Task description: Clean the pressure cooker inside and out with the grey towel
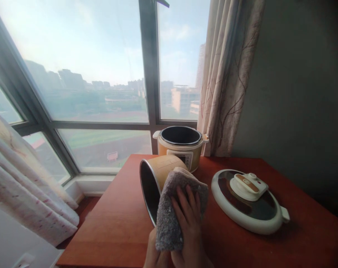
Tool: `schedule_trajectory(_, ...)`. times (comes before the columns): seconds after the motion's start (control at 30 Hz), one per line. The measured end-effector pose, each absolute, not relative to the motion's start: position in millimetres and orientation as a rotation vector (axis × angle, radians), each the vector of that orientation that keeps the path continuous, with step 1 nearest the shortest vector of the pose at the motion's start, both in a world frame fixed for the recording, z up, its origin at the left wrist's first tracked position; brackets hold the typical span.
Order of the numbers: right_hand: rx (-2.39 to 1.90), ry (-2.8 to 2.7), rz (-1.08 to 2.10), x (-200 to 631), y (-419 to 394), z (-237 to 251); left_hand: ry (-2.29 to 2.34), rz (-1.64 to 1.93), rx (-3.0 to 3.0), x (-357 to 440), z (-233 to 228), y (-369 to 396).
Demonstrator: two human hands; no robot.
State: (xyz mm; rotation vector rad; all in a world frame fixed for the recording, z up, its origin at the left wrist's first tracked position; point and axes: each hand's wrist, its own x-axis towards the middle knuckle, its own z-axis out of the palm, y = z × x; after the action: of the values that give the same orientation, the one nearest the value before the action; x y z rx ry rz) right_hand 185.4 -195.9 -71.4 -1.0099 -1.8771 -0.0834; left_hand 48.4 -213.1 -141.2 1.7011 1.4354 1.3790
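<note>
Two hands: both yours, low in the head view, working close together on one pot.
Right hand (187,219): fingers spread flat, pressing a grey cloth (174,208) against the outer wall of the inner pot (157,178). Not clenched; the open palm holds the cloth to the curve.
Left hand (153,253): mostly hidden under the cloth and cut by the lower edge. It sits at the pot's lower rim, probably steadying it, but you cannot tell whether it grips.
Inner pot: tipped on its side over the near middle of the red table (115,223), dark mouth facing left, yellowish wall turned up. Tilted this way, the outside is open to the cloth.
Cooker base (181,147): upright at the table's far edge by the window (96,74), cavity open, control panel facing you. Just behind the pot; whether they touch is unclear.
Lid (248,201): lying flat on the table to the right, handle up, apart from the pot, clear of your hands.
Curtain (227,74): hangs beside the base, against the wall.
</note>
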Motion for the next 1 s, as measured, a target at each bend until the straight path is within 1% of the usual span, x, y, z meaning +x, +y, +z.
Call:
schedule_trajectory(0.1, -1.002, -1.909, -0.042, 184.3, -179.7, -21.1, 1.370, 1.510, 1.701, 54.3, -147.1, -216.4)
schedule_trajectory(0.23, -1.133, -2.083, 0.159, 178.7, -141.3, 49.3, 1.297, 1.690, 1.767, 65.4, -152.9, -219.0)
schedule_trajectory(0.37, -1.157, -2.367, 0.329, 170.3, -93.2, 92.3, 1.346, 1.800, 1.804, 67.2, -158.8, -222.1)
schedule_trajectory(0.5, -1.178, -2.552, 0.571, 162.7, -49.5, 102.4, 1.297, 1.731, 1.887, 62.0, -160.7, -222.7)
schedule_trajectory(0.57, -1.176, -2.621, 0.608, 159.0, -34.7, 100.0, 1.226, 1.669, 1.972, 57.0, -160.2, -222.1)
schedule_trajectory(0.8, -1.252, -2.634, 0.427, 148.5, -27.5, 92.7, 1.039, 1.586, 2.248, 39.8, -147.5, -216.6)
schedule_trajectory(1.0, -1.361, -2.597, 0.343, 148.9, -39.3, 94.6, 1.104, 1.732, 1.986, 53.0, -136.9, -218.0)
